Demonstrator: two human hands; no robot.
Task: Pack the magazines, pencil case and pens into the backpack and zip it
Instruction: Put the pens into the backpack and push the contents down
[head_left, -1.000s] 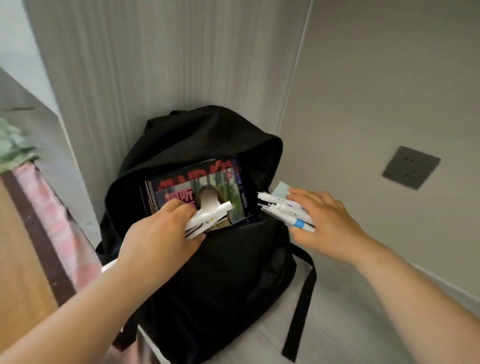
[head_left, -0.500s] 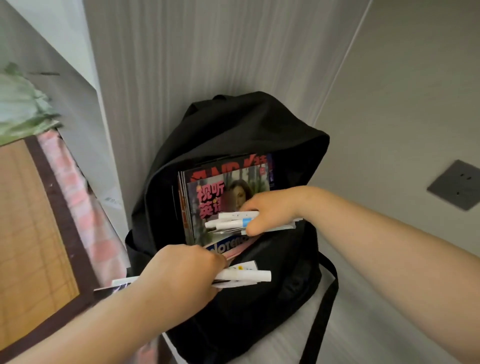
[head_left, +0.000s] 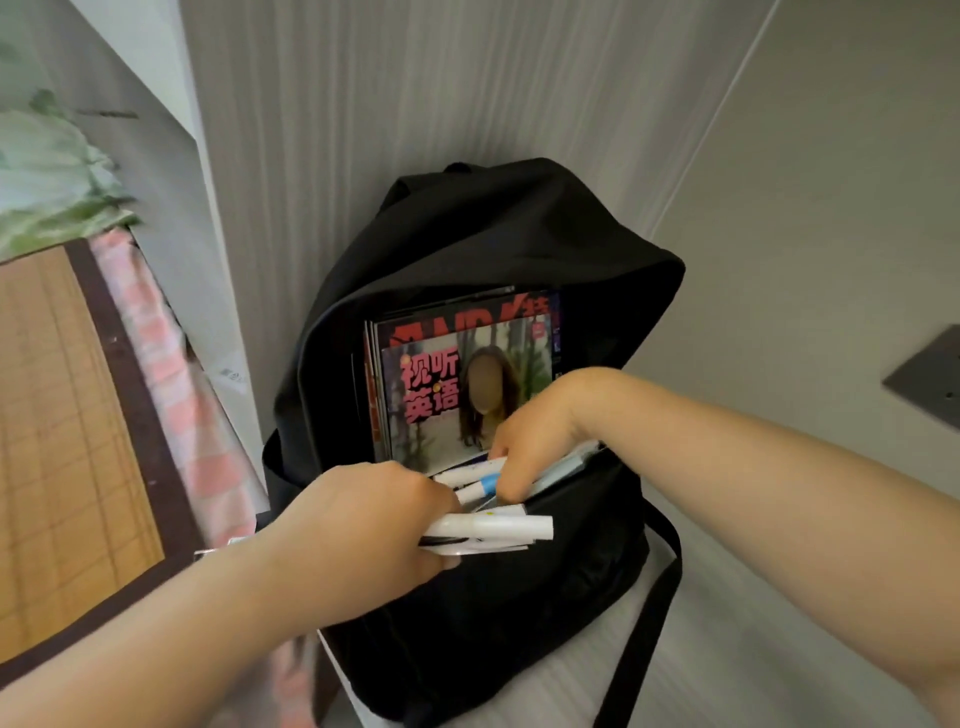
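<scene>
A black backpack (head_left: 483, 244) stands open against the wall. A stack of magazines (head_left: 441, 379) with a red and pink cover sticks up inside it. My right hand (head_left: 535, 431) reaches into the opening and holds a bunch of white pens (head_left: 475, 478), one with a blue band, in front of the magazines. My left hand (head_left: 358, 530) grips another bunch of white pens (head_left: 498, 529) just outside the front edge of the opening. I see no pencil case.
A bed with a woven mat (head_left: 62, 441) and pink checked sheet (head_left: 171, 374) lies to the left. A grey wall socket (head_left: 930, 379) is at the right edge. The backpack's strap (head_left: 644, 623) hangs down at the right, over a pale surface.
My right hand has pushed its pens lower into the backpack opening. My left hand has come closer to the opening with its pens. The view has shifted closer.
</scene>
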